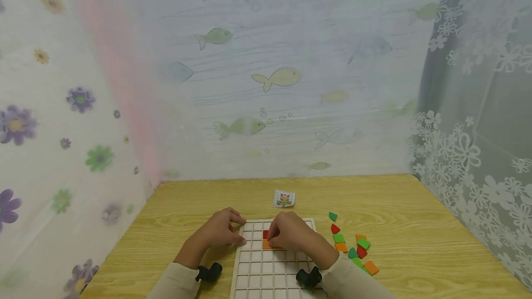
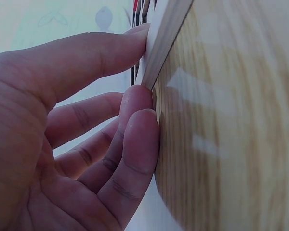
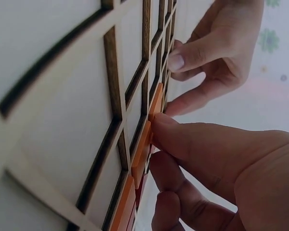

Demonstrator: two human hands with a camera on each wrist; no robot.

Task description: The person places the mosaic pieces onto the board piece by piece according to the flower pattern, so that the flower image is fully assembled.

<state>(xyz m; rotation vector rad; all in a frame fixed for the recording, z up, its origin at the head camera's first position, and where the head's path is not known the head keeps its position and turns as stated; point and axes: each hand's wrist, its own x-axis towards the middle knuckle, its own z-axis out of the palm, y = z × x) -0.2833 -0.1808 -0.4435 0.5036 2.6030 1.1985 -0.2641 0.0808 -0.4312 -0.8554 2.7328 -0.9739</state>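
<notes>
A pale wooden grid board (image 1: 238,262) lies on the table. The left hand (image 1: 218,230) holds its left edge: in the left wrist view the thumb rests on the top of the rim (image 2: 167,36), the fingertips against its side and the tabletop. Over the board's upper part, the right hand (image 1: 296,232) pinches an orange tile (image 3: 143,147) between thumb and index finger, low in the grid. Another orange tile (image 3: 123,209) sits nearer the right wrist camera. A red tile (image 1: 265,234) shows above an orange one in the head view; the fingers partly hide both.
Loose green, red and orange tiles (image 1: 371,267) lie scattered right of the board. Behind the board is a small printed pattern card (image 1: 284,199). Black wrist devices (image 1: 209,272) sit at both sleeves. Patterned curtains (image 1: 291,151) stand around the table.
</notes>
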